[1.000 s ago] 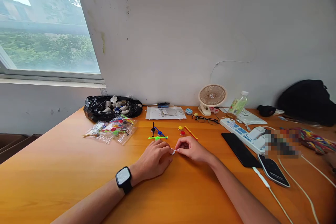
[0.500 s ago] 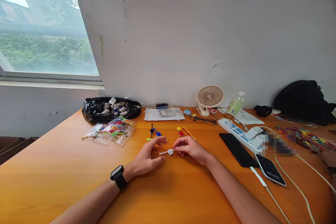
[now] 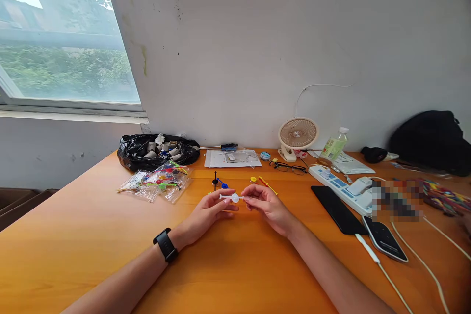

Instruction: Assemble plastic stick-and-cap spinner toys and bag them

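1. Both hands, left hand (image 3: 208, 211) and right hand (image 3: 267, 203), pinch the white spinner piece (image 3: 231, 197) at its ends, just above the table (image 3: 91, 250)
2. Its thin stick could probably snap or slip if squeezed unevenly

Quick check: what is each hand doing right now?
Left hand: fingers pinch the left end of the small white stick-and-disc piece.
Right hand: fingers pinch its right end, above the table.
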A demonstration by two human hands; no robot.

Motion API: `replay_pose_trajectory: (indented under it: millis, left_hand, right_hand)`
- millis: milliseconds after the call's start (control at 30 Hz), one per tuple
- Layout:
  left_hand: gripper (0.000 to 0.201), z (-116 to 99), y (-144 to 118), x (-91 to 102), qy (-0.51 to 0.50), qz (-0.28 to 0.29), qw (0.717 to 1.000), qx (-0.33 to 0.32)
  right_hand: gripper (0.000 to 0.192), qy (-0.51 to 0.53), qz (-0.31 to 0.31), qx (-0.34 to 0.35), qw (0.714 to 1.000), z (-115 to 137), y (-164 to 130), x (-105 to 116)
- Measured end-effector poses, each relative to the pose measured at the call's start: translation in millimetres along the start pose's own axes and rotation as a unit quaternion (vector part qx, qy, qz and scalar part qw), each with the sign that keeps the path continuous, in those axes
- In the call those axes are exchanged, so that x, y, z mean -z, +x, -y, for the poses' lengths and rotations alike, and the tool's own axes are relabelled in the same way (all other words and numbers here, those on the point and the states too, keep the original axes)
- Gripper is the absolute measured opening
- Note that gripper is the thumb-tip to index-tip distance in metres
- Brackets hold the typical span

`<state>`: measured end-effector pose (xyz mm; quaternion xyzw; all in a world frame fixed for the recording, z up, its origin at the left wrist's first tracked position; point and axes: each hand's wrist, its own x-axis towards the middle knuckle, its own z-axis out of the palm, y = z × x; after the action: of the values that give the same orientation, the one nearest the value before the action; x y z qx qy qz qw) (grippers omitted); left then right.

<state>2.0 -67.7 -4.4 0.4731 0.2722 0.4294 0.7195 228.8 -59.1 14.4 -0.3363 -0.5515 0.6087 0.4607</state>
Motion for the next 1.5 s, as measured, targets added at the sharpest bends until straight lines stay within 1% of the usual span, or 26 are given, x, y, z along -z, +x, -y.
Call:
replay_pose_trajectory:
  millis: [133,300,367,467,533,600,667,733,833,867,900,933,967,1033,1067,1100,1167,1233,1300,1333,1367,1400,1433,1500]
  left_hand:
    - [0.036,1,-1,-2.5,-0.004,-0.003,1.000,-0.009]
    - [0.038,-3,-3,-2.6,0.003,-0.015,1.000,-0.027]
    - [0.034,-5,-3,-4.2,0.015,-0.013,0.999,-0.033]
    - [0.030,-9,-2,-5.9,0.055,-0.028,0.997,-0.049]
    - [0.033,-10,-2,-6.0,0.090,-0.049,0.993,-0.060]
    - [0.036,-11,-1,-5.5,0.116,-0.066,0.989,-0.067]
    - [0.037,-11,-1,-5.1,0.128,-0.075,0.986,-0.078]
    - [0.036,-10,-2,-4.6,0.135,-0.082,0.983,-0.094]
    - [0.033,-8,-1,-3.3,0.150,-0.089,0.977,-0.122]
    - [0.033,-7,0,-2.8,0.154,-0.091,0.975,-0.131]
    - [0.033,-7,0,-2.2,0.155,-0.092,0.974,-0.139]
    - [0.033,-6,0,-1.6,0.154,-0.095,0.973,-0.146]
    - [0.032,-6,1,-1.1,0.153,-0.098,0.972,-0.151]
    - [0.032,-6,1,-0.5,0.154,-0.103,0.970,-0.155]
    - [0.031,-7,1,-0.4,0.156,-0.104,0.970,-0.155]
    - [0.032,-7,0,-0.5,0.157,-0.104,0.970,-0.154]
    - [0.032,-9,0,-0.8,0.157,-0.103,0.971,-0.148]
    - [0.033,-10,0,-1.0,0.149,-0.107,0.973,-0.140]
    - [0.033,-11,0,-0.6,0.132,-0.113,0.977,-0.126]
    - [0.032,-11,1,-0.1,0.119,-0.113,0.979,-0.118]
    - [0.032,-11,1,0.6,0.101,-0.110,0.983,-0.110]
    - [0.032,-11,1,1.3,0.078,-0.105,0.986,-0.101]
    - [0.031,-11,2,2.1,0.050,-0.097,0.990,-0.093]
    - [0.029,-12,2,3.7,-0.017,-0.082,0.994,-0.075]
  right_hand:
    - [0.023,-0.027,-0.003,0.016,1.000,-4,1,-4]
    - [0.024,-0.047,0.019,0.003,0.999,-7,1,-4]
    - [0.026,-0.060,0.026,-0.006,0.998,-7,0,-4]
    - [0.031,-0.100,0.006,-0.009,0.995,-6,0,-4]
    - [0.036,-0.132,-0.019,0.001,0.991,-4,1,-2]
    - [0.040,-0.146,-0.029,0.004,0.989,-3,2,-2]
    - [0.042,-0.133,-0.026,-0.009,0.991,-2,2,-3]
    - [0.044,-0.100,-0.019,-0.033,0.994,-1,1,-5]
    - [0.044,-0.022,-0.016,-0.091,0.996,-2,-2,-11]
    - [0.044,0.008,-0.006,-0.116,0.993,-2,-3,-12]
    - [0.045,0.035,0.017,-0.141,0.989,-1,-5,-12]
    - [0.050,0.057,0.053,-0.160,0.984,0,-7,-11]
    - [0.060,0.075,0.098,-0.166,0.978,2,-9,-10]
    - [0.079,0.097,0.172,-0.137,0.971,8,-13,-6]
    - [0.082,0.105,0.186,-0.109,0.971,13,-14,-4]
    - [0.083,0.111,0.178,-0.082,0.974,17,-15,-2]
    - [0.081,0.103,0.132,-0.047,0.985,26,-14,5]
    - [0.075,0.070,0.061,-0.028,0.995,32,-9,16]
    - [0.067,-0.004,-0.043,-0.003,0.999,31,-1,33]
    - [0.062,-0.065,-0.106,0.013,0.992,28,4,44]
    - [0.058,-0.159,-0.170,0.026,0.972,23,8,55]
    - [0.055,-0.271,-0.226,0.039,0.935,17,12,66]
    - [0.050,-0.311,-0.251,0.045,0.916,11,15,77]
    - [0.040,-0.370,-0.270,0.054,0.887,-1,19,93]
